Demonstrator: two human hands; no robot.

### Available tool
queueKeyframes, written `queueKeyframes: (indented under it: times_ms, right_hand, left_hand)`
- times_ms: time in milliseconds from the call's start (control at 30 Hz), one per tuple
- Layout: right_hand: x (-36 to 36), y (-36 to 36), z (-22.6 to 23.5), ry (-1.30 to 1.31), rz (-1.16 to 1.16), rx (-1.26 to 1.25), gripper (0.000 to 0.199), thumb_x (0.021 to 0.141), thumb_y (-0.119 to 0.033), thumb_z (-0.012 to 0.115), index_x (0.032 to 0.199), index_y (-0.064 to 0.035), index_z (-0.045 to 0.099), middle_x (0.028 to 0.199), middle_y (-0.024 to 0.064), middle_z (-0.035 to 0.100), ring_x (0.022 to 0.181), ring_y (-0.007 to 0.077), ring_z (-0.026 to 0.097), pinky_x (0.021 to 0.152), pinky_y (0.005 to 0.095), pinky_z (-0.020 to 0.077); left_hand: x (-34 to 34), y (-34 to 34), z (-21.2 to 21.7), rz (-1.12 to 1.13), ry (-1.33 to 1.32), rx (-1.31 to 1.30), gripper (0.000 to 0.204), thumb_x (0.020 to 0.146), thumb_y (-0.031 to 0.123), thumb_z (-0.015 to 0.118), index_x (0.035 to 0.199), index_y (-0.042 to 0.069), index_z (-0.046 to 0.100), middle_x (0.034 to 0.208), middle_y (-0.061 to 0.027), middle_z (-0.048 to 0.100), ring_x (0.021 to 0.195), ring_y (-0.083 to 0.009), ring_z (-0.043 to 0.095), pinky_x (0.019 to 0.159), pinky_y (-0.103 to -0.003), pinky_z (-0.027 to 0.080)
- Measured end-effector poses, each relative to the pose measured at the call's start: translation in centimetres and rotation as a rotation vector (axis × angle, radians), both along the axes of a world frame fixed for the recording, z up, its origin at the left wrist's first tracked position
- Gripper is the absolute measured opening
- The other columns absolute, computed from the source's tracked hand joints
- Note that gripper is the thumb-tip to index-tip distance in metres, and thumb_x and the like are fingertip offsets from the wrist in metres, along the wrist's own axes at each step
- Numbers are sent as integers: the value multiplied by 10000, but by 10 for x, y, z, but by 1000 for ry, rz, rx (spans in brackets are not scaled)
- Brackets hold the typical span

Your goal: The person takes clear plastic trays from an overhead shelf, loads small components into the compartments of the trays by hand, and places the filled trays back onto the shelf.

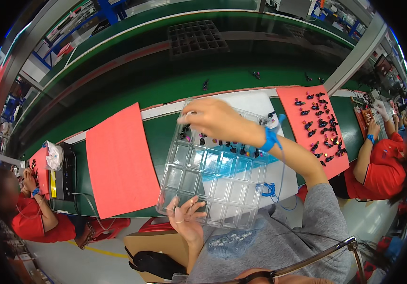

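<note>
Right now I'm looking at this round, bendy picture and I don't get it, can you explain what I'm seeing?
It is one view from a wide camera on a person's head, looking down, so straight edges curve. No machine: just two bare hands. The left hand grips the near edge of a clear plastic compartment tray; the right hand, with a blue wrist strap, holds its far edge. Small dark parts sit in the far row. A green bench carries red mats. Co-workers in red sit either side.

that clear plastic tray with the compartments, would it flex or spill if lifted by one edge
Probably light and a bit bendy: the clear compartment tray looks thin-walled, and both hands, left hand and right hand, steady it. The small parts sit loose, so tilting likely spills them.
</note>
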State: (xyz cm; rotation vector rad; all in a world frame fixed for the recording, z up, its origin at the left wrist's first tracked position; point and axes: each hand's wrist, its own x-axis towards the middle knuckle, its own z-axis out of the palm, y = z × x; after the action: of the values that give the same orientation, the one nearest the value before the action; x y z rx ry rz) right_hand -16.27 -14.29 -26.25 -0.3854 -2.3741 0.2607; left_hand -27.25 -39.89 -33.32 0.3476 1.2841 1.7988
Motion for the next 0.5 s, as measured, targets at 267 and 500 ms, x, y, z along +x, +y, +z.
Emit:
queueKeyframes:
  times_ms: [267,500]
  right_hand:
    - [152,34,-8,-476,-695,-90,294,674,77,558,919,-49,660,884,136,638,831,331,610,714,404,498]
    - [169,20,-43,-553,-628,-250,195,628,60,571,796,-21,627,844,132,640,818,321,612,687,403,491]
  left_hand:
    - [-16,-8,-9,136,36,-53,659,897,515,470,1354,49,379,993,-199,614,783,-249,658,496,-246,531]
    - [-25,-5,-11,206,59,-51,637,910,508,460,1355,59,391,1004,-197,621,792,-238,659,506,-250,522]
